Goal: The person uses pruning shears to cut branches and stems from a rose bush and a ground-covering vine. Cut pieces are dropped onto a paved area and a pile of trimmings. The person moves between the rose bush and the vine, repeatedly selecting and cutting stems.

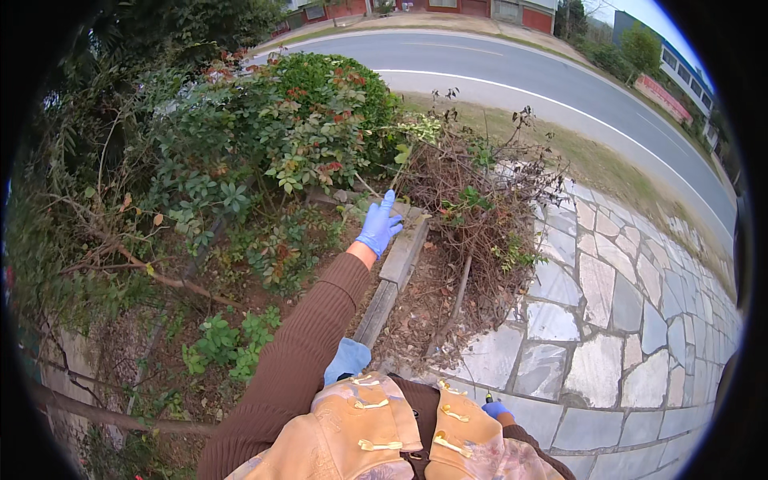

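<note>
My left hand (381, 227), in a thin blue glove, reaches forward over the edge of the planting bed. Its fingers are spread, and I see nothing held in them. A thin pale stem (367, 185) runs close to the fingertips. Just beyond lies the end of the stone curb (401, 255). Low at my right side, my right hand (497, 410), gloved the same way, grips a tool handle (489, 398) with a black and yellow end. The rest of that tool is hidden. A heap of dry cut branches (474, 198) sits right of the curb.
Leafy rose bushes (318, 114) fill the bed ahead and left. A bare branch (168, 279) slants across the left. Irregular stone paving (597, 354) spreads on the right. Beyond a grass verge (576, 141) runs a road (480, 66). A thick stick (461, 294) leans from the heap.
</note>
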`<state>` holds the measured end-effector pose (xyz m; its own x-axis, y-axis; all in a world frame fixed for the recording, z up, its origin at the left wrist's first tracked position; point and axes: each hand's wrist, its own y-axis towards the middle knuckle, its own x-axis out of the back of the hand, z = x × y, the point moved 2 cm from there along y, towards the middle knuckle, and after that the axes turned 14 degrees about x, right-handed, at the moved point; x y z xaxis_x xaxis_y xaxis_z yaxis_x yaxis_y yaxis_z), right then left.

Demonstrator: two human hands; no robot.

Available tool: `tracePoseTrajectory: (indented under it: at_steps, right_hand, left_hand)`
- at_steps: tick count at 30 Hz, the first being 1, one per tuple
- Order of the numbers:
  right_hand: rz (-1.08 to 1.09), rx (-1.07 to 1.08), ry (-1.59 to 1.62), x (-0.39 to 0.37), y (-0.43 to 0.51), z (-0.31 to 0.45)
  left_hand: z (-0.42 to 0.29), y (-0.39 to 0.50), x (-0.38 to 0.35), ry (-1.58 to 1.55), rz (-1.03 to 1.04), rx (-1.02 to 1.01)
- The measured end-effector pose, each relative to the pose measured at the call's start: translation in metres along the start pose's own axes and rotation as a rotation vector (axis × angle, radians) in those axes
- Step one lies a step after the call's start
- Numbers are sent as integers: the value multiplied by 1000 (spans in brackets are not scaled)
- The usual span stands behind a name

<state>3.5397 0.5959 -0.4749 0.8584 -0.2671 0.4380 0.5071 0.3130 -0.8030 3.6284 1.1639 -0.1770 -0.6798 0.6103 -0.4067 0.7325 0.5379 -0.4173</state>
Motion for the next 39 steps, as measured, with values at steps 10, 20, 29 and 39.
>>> tracePoseTrajectory:
  at_steps: [10,20,29,39]
  right_hand:
    - [30,123,-84,-12,-4,37]
    - [-276,159,183,-12,20,2]
    - [-362,451,418,-25,-104,52]
    - [31,1392,562,33,-240,264]
  left_hand:
    - [48,-103,-11,889,294,-275]
    - [76,-245,118,829,408,1]
    - [140,-227,145,1848,422,-148]
    - [262,-123,-99,2262,655,-193]
